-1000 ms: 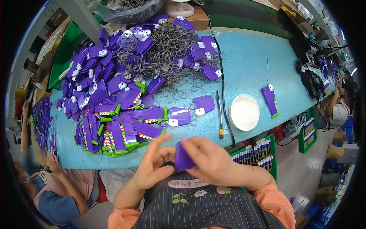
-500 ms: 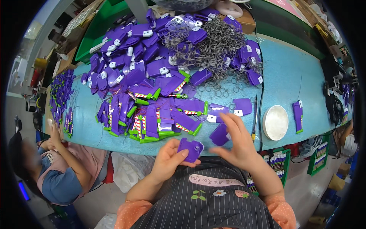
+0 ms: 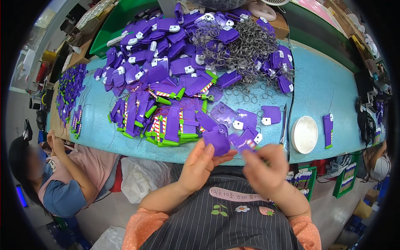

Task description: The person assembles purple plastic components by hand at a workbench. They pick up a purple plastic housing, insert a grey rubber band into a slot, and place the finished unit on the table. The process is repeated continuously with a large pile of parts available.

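Just above the table's near edge, my left hand (image 3: 202, 164) grips a flat purple plastic piece (image 3: 216, 142) with a round knob on its far edge. Close on its right, my right hand (image 3: 266, 168) is closed on a purple wing-like part (image 3: 241, 142); a bit of green shows by the fingers, and motion blurs them. The two parts are nearly side by side; whether they touch I cannot tell. Beyond my hands lie loose purple pieces with white ends (image 3: 245, 119). To the left is a heap of purple parts with green tips and red-white stripes (image 3: 171, 125).
A big pile of purple pieces (image 3: 162, 46) and a tangle of metal rings (image 3: 250, 46) cover the far table. On the right are a white bowl (image 3: 304, 134), a thin metal tool (image 3: 283, 125) and one striped purple part (image 3: 328, 129). A co-worker (image 3: 75, 175) sits at left.
My right hand, spread and without anything in it before, now holds a purple part beside the left hand's piece. The left hand has lifted its piece a little away from me.
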`<move>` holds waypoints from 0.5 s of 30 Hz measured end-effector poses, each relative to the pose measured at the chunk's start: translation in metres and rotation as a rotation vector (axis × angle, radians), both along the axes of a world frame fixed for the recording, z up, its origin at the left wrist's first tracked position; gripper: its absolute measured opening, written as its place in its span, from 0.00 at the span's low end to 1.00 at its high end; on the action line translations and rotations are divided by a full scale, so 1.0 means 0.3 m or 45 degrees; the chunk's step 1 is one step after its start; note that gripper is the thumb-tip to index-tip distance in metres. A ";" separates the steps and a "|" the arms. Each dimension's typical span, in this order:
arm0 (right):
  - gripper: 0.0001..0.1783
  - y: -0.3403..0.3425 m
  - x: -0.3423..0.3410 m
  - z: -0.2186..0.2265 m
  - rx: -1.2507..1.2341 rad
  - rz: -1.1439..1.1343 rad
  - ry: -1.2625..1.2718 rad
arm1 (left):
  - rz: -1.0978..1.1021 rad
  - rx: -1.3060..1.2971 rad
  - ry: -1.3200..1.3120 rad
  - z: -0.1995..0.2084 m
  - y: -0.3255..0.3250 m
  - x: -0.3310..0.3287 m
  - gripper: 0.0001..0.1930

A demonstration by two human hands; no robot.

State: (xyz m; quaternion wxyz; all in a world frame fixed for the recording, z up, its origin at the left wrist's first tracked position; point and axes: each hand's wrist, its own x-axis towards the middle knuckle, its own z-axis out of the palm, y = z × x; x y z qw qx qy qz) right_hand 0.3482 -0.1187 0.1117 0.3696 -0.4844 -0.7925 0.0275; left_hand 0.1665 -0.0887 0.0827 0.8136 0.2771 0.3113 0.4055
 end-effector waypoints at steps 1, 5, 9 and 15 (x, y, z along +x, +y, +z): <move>0.18 -0.017 -0.021 -0.028 0.011 0.085 -0.076 | 0.034 -0.037 -0.122 0.010 -0.006 0.022 0.20; 0.20 -0.068 -0.049 -0.009 -0.210 0.252 -0.188 | -0.155 -0.014 0.040 -0.051 -0.003 0.011 0.18; 0.18 -0.038 0.033 -0.029 -0.364 0.368 0.345 | -0.294 -0.136 0.117 -0.044 -0.023 -0.046 0.17; 0.19 0.092 0.009 -0.064 -1.347 -0.168 1.560 | -0.842 -0.160 0.058 0.004 -0.048 -0.017 0.18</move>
